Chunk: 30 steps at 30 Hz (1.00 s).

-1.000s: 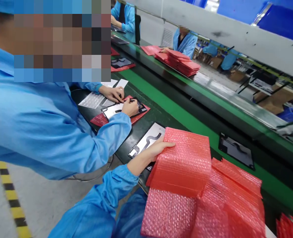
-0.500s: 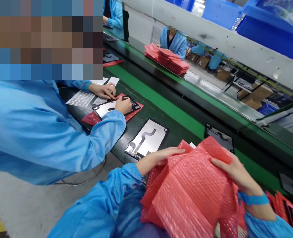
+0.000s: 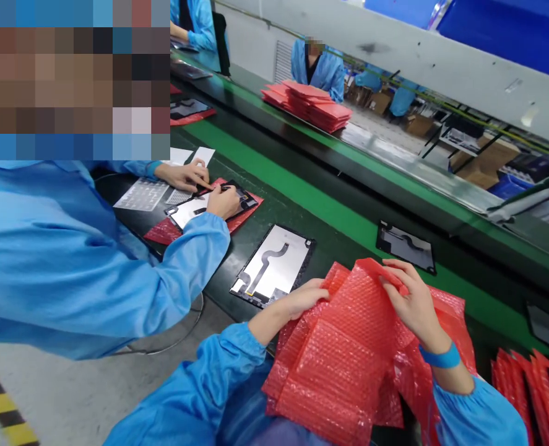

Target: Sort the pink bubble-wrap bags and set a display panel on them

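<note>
Several red bubble-wrap bags (image 3: pixel 343 347) lie in a loose pile in front of me, over the edge of the workbench. My left hand (image 3: pixel 306 298) is closed on the left edge of the pile, its fingertips partly hidden by the plastic. With thumb and fingers my right hand (image 3: pixel 408 297) pinches the top edge of one bag, which is folded over there. More red plastic hangs below my right wrist. Left of the pile, a tablet screen panel (image 3: pixel 276 260) with a grey ribbon cable lies on the dark bench, close to my left hand but apart from it.
A co-worker's hands (image 3: pixel 223 199) work on another panel at left, over red wrap. Label sheets (image 3: pixel 142 193) lie beside them. More panels (image 3: pixel 406 246) lie on the green conveyor strip (image 3: pixel 302 186). Wrapped panels stand at lower right (image 3: pixel 529 390); a red stack (image 3: pixel 309 105) sits across the line.
My right hand has moved left and now pinches a bag's top edge. The bags have shifted and spread, with one hanging to the right. My left hand stays at the pile's left edge.
</note>
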Each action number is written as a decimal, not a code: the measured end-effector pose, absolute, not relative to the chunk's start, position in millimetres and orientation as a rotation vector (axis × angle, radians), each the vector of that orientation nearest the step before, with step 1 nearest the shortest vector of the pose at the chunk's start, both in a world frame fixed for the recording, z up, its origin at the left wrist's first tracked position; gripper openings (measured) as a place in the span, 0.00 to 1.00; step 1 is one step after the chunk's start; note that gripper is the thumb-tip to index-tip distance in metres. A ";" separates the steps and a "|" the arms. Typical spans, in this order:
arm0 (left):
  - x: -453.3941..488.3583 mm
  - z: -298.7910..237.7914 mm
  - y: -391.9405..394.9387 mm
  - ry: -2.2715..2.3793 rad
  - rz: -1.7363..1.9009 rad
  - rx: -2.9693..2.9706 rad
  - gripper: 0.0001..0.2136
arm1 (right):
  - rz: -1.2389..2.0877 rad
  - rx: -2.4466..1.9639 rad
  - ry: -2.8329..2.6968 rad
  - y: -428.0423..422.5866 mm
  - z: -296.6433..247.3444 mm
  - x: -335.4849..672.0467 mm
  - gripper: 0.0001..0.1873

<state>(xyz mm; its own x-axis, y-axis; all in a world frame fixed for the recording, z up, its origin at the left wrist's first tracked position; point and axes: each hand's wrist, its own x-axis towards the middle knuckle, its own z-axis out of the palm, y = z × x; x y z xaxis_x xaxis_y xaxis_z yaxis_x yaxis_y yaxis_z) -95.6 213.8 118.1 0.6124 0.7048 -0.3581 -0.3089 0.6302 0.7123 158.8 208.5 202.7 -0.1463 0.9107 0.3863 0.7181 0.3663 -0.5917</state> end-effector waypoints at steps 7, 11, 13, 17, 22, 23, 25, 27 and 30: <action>-99.5 115.9 218.9 0.778 0.741 0.695 0.08 | 0.633 -1.605 -1.722 180.2 241.7 201.5 0.16; -99.7 107.8 222.3 0.839 0.849 0.686 0.09 | 0.704 -1.594 -1.374 176.2 244.3 205.9 0.22; -98.9 105.5 222.9 0.860 0.898 0.675 0.11 | 0.690 -1.496 -0.968 176.2 237.9 202.3 0.25; -96.4 108.2 221.7 0.844 0.980 0.630 0.15 | 0.715 -1.353 -0.481 162.3 210.4 184.8 0.23; -95.5 119.1 211.4 0.734 1.066 0.534 0.28 | 0.776 -1.433 -0.435 104.2 156.3 154.0 0.22; -95.9 120.2 208.3 0.723 1.080 0.519 0.29 | 0.757 -1.442 -0.416 90.3 145.5 148.4 0.23; -96.6 119.7 202.2 0.727 1.088 0.506 0.29 | 0.746 -1.436 -0.363 64.7 125.1 138.4 0.27; -97.1 115.6 198.0 0.764 1.072 0.511 0.24 | 0.813 -1.417 -0.315 44.4 107.3 130.2 0.35; -97.1 108.3 197.4 0.843 1.044 0.535 0.14 | 0.861 -1.486 -0.339 26.6 91.1 126.7 0.44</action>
